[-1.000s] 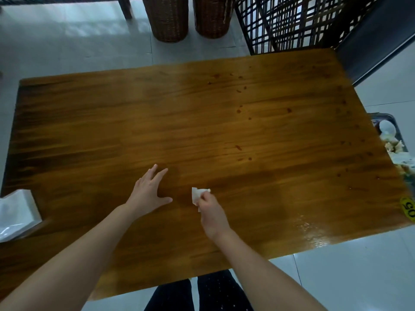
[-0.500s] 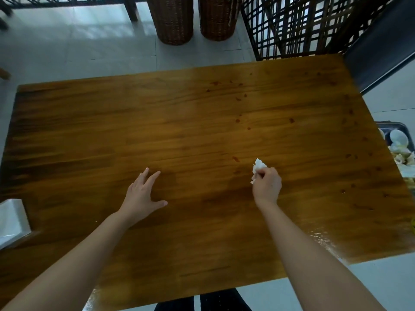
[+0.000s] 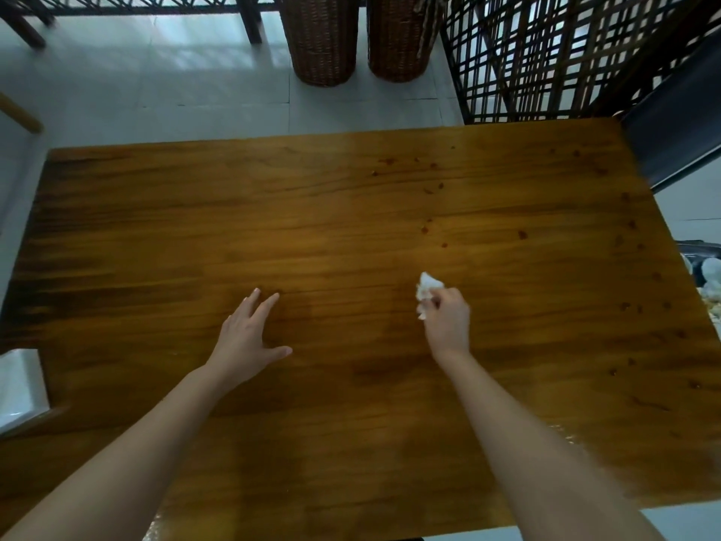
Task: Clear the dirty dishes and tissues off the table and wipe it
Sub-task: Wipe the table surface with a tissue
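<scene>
On the near half of the wooden worktop [image 3: 351, 228] I see two hands. The left hand [image 3: 245, 341] lies flat with its fingers straight and spread. The right hand [image 3: 448, 322], right of centre, is curled round one crumpled white tissue [image 3: 427, 287]; whether the tissue touches the wood I cannot tell. One white packet [image 3: 19, 384] sits at the near left edge. Dark red spots [image 3: 425, 228], too small to count, dot the far right part. Off the right edge shows one bin [image 3: 702, 251] of white scraps. Beyond lie pale floor tiles [image 3: 156, 80], two wicker baskets [image 3: 320, 37] side by side and one dark lattice screen [image 3: 546, 52].
</scene>
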{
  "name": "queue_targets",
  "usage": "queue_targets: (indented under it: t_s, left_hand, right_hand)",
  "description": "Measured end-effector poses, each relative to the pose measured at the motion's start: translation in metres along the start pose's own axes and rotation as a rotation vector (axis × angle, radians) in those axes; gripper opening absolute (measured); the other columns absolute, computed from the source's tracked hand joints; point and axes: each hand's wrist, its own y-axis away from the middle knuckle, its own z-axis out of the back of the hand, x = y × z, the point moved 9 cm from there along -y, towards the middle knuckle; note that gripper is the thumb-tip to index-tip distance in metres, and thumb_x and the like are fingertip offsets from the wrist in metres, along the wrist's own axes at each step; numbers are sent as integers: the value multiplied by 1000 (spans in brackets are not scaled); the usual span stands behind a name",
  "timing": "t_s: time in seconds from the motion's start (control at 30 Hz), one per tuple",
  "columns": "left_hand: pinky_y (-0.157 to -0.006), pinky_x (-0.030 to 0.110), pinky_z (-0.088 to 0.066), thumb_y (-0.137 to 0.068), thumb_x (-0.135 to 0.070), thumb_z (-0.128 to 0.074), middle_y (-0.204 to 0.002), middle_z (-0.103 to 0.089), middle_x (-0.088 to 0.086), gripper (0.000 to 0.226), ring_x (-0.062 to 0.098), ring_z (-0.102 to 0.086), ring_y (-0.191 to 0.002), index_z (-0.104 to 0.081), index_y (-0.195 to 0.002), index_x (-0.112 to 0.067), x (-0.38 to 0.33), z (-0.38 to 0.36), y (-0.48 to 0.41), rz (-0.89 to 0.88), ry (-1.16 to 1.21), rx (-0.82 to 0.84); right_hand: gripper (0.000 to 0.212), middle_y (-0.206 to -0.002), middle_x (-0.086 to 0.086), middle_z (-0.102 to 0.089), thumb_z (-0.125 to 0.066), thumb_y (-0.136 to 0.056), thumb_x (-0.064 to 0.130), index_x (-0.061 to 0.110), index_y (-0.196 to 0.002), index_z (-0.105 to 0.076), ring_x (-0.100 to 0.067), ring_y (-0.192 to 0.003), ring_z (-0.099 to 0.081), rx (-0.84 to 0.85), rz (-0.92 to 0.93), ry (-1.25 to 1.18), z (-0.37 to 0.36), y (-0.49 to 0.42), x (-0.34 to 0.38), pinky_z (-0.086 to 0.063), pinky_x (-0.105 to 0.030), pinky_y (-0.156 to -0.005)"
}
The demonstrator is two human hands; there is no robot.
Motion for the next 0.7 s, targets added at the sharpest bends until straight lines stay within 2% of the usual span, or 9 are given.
queue_targets:
  t_s: [0.2, 0.27, 0.37, 0.47, 0.57, 0.7]
  left_hand:
    - [-118, 46, -17, -77, -43, -77, -163, -4, 4, 99, 26, -5, -149, -15, -153, -29, 4, 4, -10, 25, -2, -2]
    - [-118, 46, -16, -76, -44, -77, -163, -3, 4, 100, 26, -4, -149, -15, -153, -31, 4, 4, -15, 38, -11, -10]
    - [-118, 46, -16, -76, -45, -77, -163, -4, 4, 101, 26, -4, -149, -14, -153, -31, 1, 4, -22, 37, -17, -5]
    - [-119, 47, -16, -77, -45, -76, -163, -4, 4, 100, 26, -4, -149, -14, -153, -31, -5, 5, -28, 17, -22, 2]
    - [-120, 47, -14, -78, -48, -75, -163, -2, 5, 102, 25, -2, -149, -9, -154, -30, -12, 11, -35, 11, -68, -16]
    - [-120, 47, -12, -77, -50, -74, -163, 1, 5, 106, 25, 0, -149, -4, -154, -31, -14, 20, -48, 10, -93, -3]
  right_hand:
    - [20, -105, -5, -59, -54, -94, 7, 5, -108, -68, -16, -94, -56, -61, -70, 56, 8, -15, -7, -46, -22, -75]
    - [17, -101, -2, -58, -54, -94, 8, 7, -103, -68, -13, -90, -56, -38, -51, 47, -8, -6, 6, -44, -16, -69]
    - [18, -102, 0, -57, -50, -97, 11, 8, -100, -68, -5, -83, -51, 68, 50, 59, -43, 11, 34, -40, -11, -61]
    - [22, -103, -3, -58, -46, -98, 10, 5, -104, -67, -12, -90, -55, 151, 198, 103, -60, 22, 51, -51, -24, -74]
    - [20, -96, 0, -56, -48, -96, 7, 7, -99, -67, -12, -89, -53, 223, 308, 121, -55, 13, 51, -44, -20, -72]
    - [19, -97, 0, -48, -52, -94, 6, 2, -101, -69, -14, -85, -52, 7, 115, 66, -4, -40, 23, -38, -18, -73]
